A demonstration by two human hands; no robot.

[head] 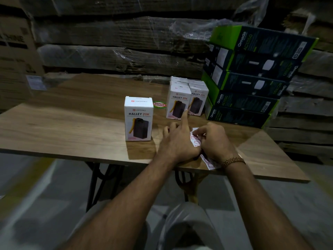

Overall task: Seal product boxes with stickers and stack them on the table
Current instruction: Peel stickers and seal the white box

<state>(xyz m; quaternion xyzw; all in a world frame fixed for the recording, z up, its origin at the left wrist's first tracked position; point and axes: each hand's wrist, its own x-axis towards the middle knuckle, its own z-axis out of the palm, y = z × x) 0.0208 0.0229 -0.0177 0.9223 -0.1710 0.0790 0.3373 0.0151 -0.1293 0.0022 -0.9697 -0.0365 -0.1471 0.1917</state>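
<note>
A single white cardboard product box (138, 118) printed "HALLEY 20K" stands upright on the wooden tabletop (72, 121), near the table's front edge, and serves here as the landmark. To its left the wood runs bare all the way to the table's left edge; behind it the wood is also bare up to the far edge.

Right of the box and close to the front edge lies a white sticker sheet with red outlines (198, 141), one end of it overhanging the edge. The left hand (177, 139) rests on the sheet's left side, index finger stretched forward and the other fingers loosely bent. The right hand (214, 141), a beaded bracelet at its wrist, has its fingers curled onto the sheet, pinching at it.

Behind and right of the landmark box stands a tight group of matching white boxes (187, 98), with a round red-and-green sticker (159, 104) lying flat in the gap between. Farther right, a leaning stack of dark green-edged cartons (252, 78) fills the table's right rear corner.
</note>
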